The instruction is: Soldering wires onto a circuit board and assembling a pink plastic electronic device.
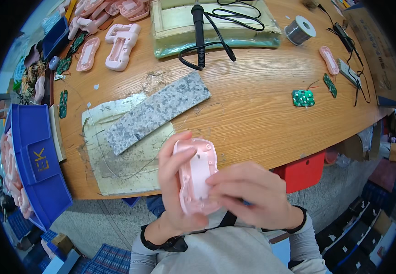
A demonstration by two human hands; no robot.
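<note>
A pink plastic casing half (201, 171) is held up over the table's front edge, its hollow inside with small screw posts facing me. My left hand (173, 182) wraps round its left side, thumb near the bottom and fingers over the upper left. My right hand (253, 194) reaches its lower right side with fingers drawn together at the inner wall. Whatever those fingertips pinch, if anything, is hidden and blurred. Just beyond the hands, a speckled granite strip (159, 109) lies slantwise on a worn, pale sheet (129, 176).
A soldering iron (199, 36) rests against a cream tray (175, 27), beside a solder wire spool (300, 30). Green circuit boards (303, 98) lie at the right. More pink casings (122, 45) sit far left. A blue bin (38, 160) stands left, a red stool (303, 173) below the table.
</note>
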